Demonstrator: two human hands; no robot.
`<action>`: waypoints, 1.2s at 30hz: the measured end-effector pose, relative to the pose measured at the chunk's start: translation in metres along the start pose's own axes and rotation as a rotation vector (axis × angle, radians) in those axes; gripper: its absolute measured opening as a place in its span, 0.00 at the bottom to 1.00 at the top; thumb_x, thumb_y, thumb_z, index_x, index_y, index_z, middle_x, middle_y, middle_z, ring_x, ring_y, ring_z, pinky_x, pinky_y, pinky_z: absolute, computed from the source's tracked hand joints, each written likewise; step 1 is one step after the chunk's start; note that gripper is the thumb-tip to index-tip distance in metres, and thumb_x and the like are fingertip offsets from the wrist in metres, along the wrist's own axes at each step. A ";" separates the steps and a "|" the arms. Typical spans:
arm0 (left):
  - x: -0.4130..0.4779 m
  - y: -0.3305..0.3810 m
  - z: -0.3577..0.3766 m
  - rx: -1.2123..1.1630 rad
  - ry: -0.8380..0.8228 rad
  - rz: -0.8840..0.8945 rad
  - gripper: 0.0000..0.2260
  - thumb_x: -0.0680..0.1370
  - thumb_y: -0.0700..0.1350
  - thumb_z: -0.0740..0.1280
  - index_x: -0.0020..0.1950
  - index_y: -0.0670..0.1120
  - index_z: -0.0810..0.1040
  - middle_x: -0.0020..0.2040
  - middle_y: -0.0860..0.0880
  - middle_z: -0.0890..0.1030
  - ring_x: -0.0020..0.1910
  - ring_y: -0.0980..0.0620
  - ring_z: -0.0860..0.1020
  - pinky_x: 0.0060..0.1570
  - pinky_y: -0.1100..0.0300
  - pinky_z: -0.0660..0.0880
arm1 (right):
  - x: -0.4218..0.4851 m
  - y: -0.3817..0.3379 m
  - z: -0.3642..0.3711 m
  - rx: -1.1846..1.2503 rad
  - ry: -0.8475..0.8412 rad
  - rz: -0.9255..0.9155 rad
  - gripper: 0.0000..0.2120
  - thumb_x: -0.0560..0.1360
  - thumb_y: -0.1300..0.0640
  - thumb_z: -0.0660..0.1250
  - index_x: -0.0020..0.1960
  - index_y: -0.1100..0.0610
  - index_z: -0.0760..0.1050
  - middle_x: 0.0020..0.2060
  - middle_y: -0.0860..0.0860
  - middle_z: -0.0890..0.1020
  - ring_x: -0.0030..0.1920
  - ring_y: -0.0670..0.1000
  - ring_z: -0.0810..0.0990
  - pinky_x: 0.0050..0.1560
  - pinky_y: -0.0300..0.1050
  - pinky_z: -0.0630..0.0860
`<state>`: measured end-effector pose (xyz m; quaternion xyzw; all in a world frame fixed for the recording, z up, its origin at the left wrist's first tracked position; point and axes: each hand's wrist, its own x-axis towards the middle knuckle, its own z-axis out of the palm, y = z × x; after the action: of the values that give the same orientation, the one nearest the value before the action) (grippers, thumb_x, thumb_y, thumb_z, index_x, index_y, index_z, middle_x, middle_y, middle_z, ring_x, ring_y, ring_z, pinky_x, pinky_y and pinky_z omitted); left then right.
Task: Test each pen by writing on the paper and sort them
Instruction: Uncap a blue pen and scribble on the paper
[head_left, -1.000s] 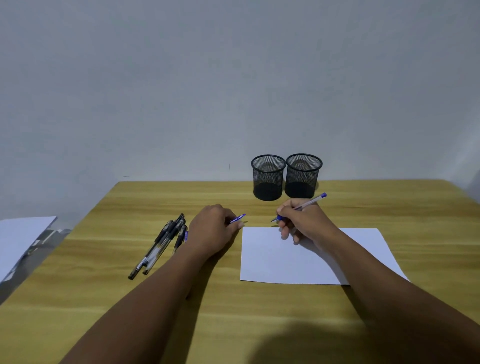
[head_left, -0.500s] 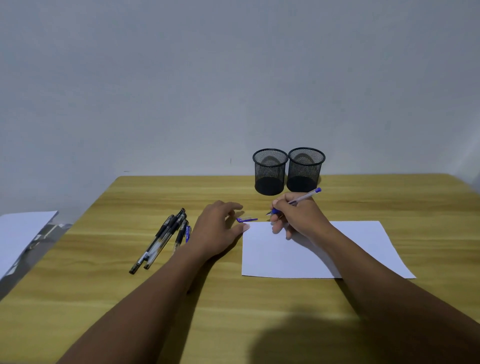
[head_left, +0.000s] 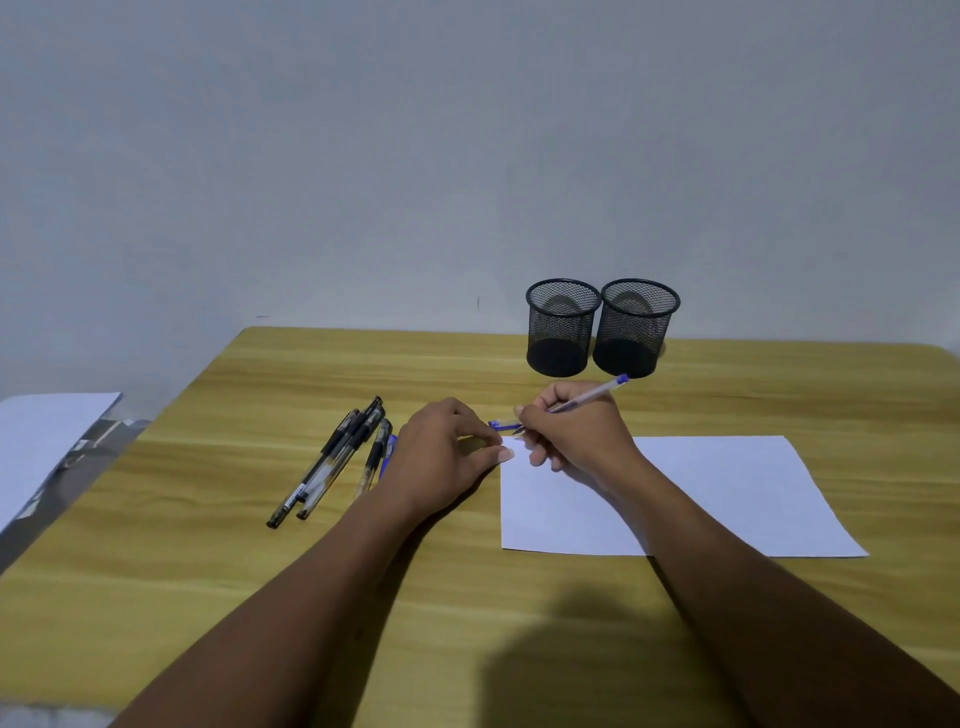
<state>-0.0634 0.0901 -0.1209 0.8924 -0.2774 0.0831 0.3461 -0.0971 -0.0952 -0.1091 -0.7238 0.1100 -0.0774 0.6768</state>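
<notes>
A white sheet of paper (head_left: 727, 493) lies on the wooden table (head_left: 260, 597). My right hand (head_left: 576, 431) grips a blue pen (head_left: 597, 393) in a writing hold, its tip at the paper's far left corner. The pen's blue cap (head_left: 498, 425) lies on the table just beyond that corner. My left hand (head_left: 447, 452) rests flat with its fingertips on the paper's left edge, holding nothing. Several pens (head_left: 337, 460), mostly black, lie in a loose bunch to the left of my left hand. Two black mesh cups (head_left: 562, 327) (head_left: 635, 327) stand side by side behind the hands.
A grey wall rises right behind the table's far edge. To the left, off the table, lies another white sheet (head_left: 36, 441) on a dark surface. Both of my forearms stretch across the near half of the table.
My left hand has let go of the blue cap, which now lies on the table, and has flattened onto the paper's edge. My right hand has brought the pen tip to the paper's corner.
</notes>
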 end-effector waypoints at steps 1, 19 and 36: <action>0.000 -0.001 0.000 -0.007 0.000 0.001 0.09 0.71 0.56 0.77 0.48 0.54 0.88 0.48 0.54 0.81 0.48 0.55 0.78 0.48 0.52 0.77 | 0.002 0.000 -0.001 -0.006 -0.020 0.001 0.10 0.75 0.64 0.73 0.38 0.62 0.75 0.29 0.64 0.81 0.23 0.55 0.78 0.20 0.38 0.66; -0.001 -0.003 -0.002 -0.037 -0.020 -0.012 0.09 0.72 0.55 0.77 0.50 0.55 0.88 0.50 0.55 0.81 0.51 0.56 0.78 0.51 0.52 0.78 | 0.010 0.020 0.005 0.041 -0.020 -0.101 0.11 0.73 0.67 0.75 0.38 0.69 0.74 0.28 0.65 0.77 0.25 0.58 0.77 0.30 0.46 0.74; -0.001 -0.002 -0.002 -0.018 -0.033 0.002 0.11 0.73 0.55 0.76 0.53 0.54 0.87 0.50 0.54 0.80 0.52 0.55 0.76 0.50 0.53 0.77 | 0.009 0.019 0.004 0.049 -0.022 -0.110 0.10 0.73 0.68 0.75 0.37 0.68 0.75 0.26 0.62 0.77 0.25 0.58 0.77 0.30 0.46 0.75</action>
<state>-0.0630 0.0935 -0.1207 0.8902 -0.2849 0.0663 0.3492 -0.0886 -0.0951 -0.1290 -0.7126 0.0607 -0.1091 0.6904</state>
